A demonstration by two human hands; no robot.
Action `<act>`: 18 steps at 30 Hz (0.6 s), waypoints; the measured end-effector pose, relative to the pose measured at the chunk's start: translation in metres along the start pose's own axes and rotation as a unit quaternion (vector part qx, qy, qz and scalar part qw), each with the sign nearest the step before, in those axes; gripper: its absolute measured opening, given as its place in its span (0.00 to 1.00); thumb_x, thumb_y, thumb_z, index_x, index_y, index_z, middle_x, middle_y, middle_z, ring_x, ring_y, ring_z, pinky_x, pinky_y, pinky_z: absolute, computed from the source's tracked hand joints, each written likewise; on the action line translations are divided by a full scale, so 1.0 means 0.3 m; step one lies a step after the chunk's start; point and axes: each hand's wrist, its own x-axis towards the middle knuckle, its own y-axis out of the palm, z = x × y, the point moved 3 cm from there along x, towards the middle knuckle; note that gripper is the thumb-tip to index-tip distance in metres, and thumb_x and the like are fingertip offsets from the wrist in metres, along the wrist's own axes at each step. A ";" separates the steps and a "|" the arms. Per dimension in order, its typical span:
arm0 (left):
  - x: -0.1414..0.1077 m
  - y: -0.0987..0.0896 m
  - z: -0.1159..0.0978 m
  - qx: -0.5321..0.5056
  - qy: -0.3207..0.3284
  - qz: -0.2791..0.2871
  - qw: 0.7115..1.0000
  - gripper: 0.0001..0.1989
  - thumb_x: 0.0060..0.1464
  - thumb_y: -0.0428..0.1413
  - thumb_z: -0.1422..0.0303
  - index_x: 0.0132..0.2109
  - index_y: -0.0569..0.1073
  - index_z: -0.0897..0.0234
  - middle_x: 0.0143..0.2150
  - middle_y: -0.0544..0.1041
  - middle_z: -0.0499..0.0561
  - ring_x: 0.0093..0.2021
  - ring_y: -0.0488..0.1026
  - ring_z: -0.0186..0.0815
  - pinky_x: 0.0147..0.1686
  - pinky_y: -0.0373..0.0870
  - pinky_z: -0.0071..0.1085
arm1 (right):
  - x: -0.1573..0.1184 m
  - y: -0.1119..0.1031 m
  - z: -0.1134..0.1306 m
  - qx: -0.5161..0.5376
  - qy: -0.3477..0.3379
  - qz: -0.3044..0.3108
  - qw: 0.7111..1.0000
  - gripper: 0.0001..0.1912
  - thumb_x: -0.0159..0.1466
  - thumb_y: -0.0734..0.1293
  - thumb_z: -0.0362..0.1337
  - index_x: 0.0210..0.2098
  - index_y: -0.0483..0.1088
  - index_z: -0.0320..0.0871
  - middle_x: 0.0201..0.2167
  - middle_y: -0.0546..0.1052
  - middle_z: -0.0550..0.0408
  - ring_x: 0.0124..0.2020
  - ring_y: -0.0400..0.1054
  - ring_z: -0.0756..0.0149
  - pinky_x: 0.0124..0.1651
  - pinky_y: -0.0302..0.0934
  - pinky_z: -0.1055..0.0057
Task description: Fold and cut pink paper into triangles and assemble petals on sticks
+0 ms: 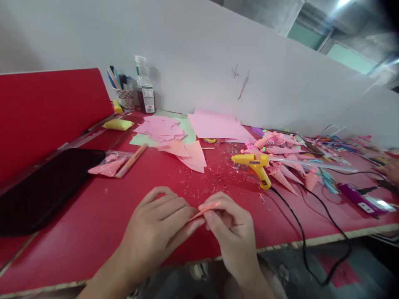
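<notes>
Pinching a thin, salmon-pink piece of paper (pixel 204 211) between both hands above the red surface (pixel 77 249).
Light, even fingertip pressure should suit such flimsy paper, with its edges lined up under the thumbs before any fold or roll is firmed, since a hard squeeze could crumple it. Fingers are best kept off the nozzle of the yellow plastic glue gun (pixel 254 161), which may be hot. The paper slants across the gap between the hands: the left hand's (pixel 152 228) grip is closed on its lower end, the right hand's (pixel 238 232) on its upper end, near the tip. Pink paper cones (pixel 282 176) lie beside the glue gun, beyond the right hand.
</notes>
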 end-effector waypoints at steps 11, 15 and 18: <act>0.005 0.008 -0.011 -0.040 -0.011 0.049 0.998 0.15 0.58 0.46 0.71 0.22 0.64 0.64 0.18 0.64 0.43 0.20 0.59 0.27 0.29 0.61 0.27 | 0.006 -0.006 -0.017 0.093 -0.011 -0.015 0.996 0.05 0.55 0.66 0.29 0.28 0.71 0.46 0.27 0.70 0.59 0.30 0.64 0.72 0.32 0.60 0.74; -0.003 0.002 -0.013 -0.012 0.016 0.033 0.999 0.12 0.57 0.47 0.71 0.25 0.66 0.64 0.20 0.68 0.44 0.21 0.62 0.27 0.31 0.61 0.28 | 0.009 -0.011 -0.018 0.123 -0.015 -0.001 0.992 0.04 0.55 0.67 0.30 0.28 0.71 0.47 0.26 0.70 0.59 0.28 0.64 0.72 0.30 0.60 0.74; -0.004 -0.006 -0.019 0.011 0.030 0.021 0.999 0.12 0.57 0.47 0.71 0.26 0.66 0.64 0.21 0.70 0.43 0.21 0.63 0.27 0.32 0.61 0.28 | 0.010 -0.013 -0.016 0.123 -0.018 0.009 0.992 0.03 0.55 0.67 0.31 0.28 0.71 0.46 0.25 0.70 0.59 0.28 0.63 0.72 0.29 0.59 0.74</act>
